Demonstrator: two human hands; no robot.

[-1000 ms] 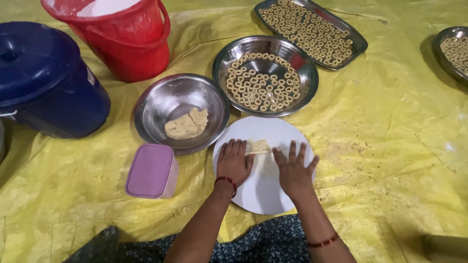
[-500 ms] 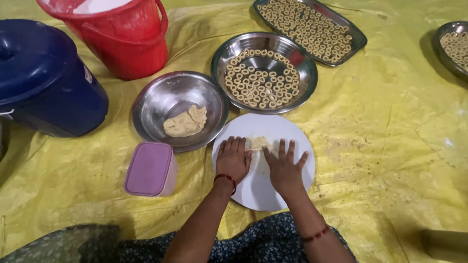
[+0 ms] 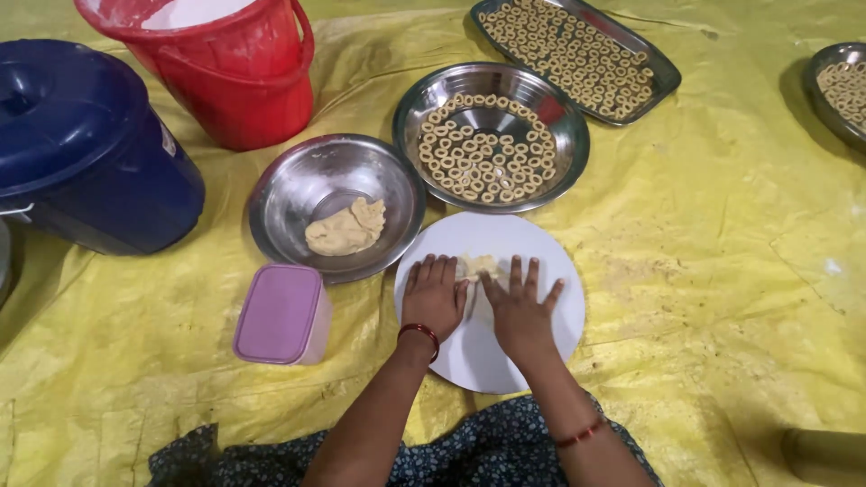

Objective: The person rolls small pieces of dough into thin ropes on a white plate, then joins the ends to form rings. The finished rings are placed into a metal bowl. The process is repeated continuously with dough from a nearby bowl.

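Note:
My left hand [image 3: 434, 296] and my right hand [image 3: 518, 307] lie flat, palms down and fingers spread, side by side on a round white board [image 3: 550, 271]. Between and just beyond the fingertips sits a small piece of pale dough [image 3: 479, 266], pressed under both hands. A red bangle circles my left wrist. To the left of the board a steel bowl [image 3: 289, 194] holds a lump of the same dough [image 3: 345, 228]. Beyond the board a steel dish [image 3: 564, 135] is filled with several small dough rings [image 3: 483, 153].
A pink lidded box [image 3: 280, 314] sits left of the board. A red bucket [image 3: 225, 63] and a dark blue lidded tub [image 3: 81, 144] stand at far left. A steel tray [image 3: 654, 77] of rings lies at the back, another dish [image 3: 816, 86] at right. Yellow sheet [image 3: 722, 271] covers the floor.
Both hands have slid a little back toward me over the dough on the white board, staying flat. Nothing else has moved.

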